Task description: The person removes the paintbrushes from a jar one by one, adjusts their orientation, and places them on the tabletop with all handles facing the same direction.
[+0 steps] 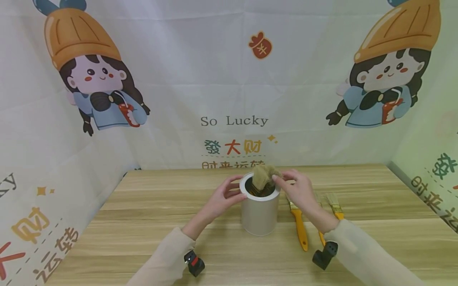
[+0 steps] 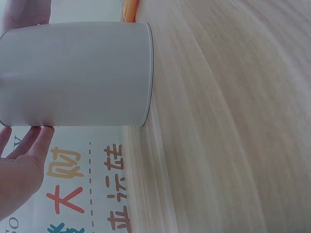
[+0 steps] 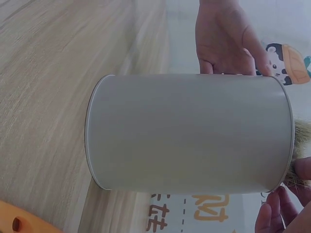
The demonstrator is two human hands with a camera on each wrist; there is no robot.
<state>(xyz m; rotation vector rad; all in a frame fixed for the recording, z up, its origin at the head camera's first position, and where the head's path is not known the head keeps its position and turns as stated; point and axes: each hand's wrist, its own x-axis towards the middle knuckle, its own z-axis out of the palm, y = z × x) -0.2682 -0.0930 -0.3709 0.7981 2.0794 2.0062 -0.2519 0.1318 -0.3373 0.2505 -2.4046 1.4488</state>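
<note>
A beige canister point(image 1: 259, 216) with a white rim stands upright on the table. Out of its open top rise pale paintbrush bristles point(image 1: 262, 176); the handles are hidden inside. My left hand point(image 1: 222, 196) grips the canister's left side near the rim, its thumb towards me. In the left wrist view, the fingertips of that hand point(image 2: 24, 165) touch the canister wall point(image 2: 77, 75). At the rim's right side, my right hand point(image 1: 298, 190) pinches a paintbrush by its bristles point(image 3: 302, 138), with the other fingers close to the canister wall. How many brushes stand inside, I cannot tell.
Right of the canister lies a paintbrush with an orange handle point(image 1: 299, 228). Another paintbrush point(image 1: 335, 204) lies farther right, and one more is partly covered by my right forearm. The wooden table point(image 1: 150, 222) meets a printed cloth backdrop point(image 1: 171, 99) behind and at both sides.
</note>
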